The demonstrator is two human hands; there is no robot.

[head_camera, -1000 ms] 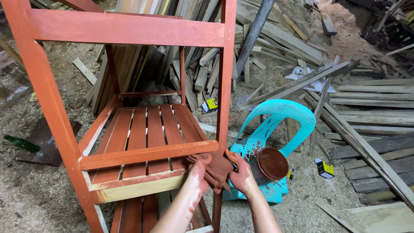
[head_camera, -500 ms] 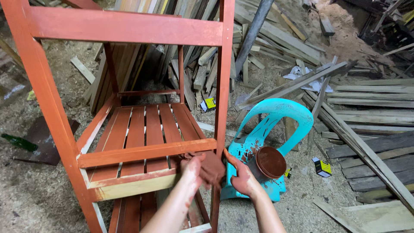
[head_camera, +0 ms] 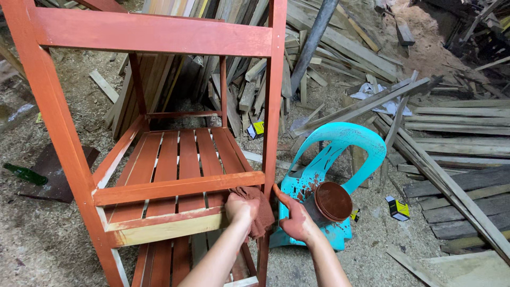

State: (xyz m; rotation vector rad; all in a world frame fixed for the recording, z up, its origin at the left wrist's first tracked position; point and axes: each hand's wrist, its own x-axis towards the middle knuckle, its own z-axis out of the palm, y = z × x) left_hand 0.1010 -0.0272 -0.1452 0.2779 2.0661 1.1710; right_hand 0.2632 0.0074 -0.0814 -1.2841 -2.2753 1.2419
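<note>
While left fingers [head_camera: 240, 206] pinch a stained rag [head_camera: 260, 210] (red-brown), right fingers [head_camera: 281, 197] spread.

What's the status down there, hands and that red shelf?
Left hand presses stained rag on shelf rail. Right hand steadies front post. Turquoise chair close by, apart.

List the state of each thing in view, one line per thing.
Wooden shelf frame: upright, stained red-brown, front slat partly bare.
Rag: stain-soaked, pressed against the frame.
Left hand: gripping the rag.
Right hand: stained, touching the post.
Turquoise chair: upright, stain-spattered.
Bowl: on the chair.
</note>
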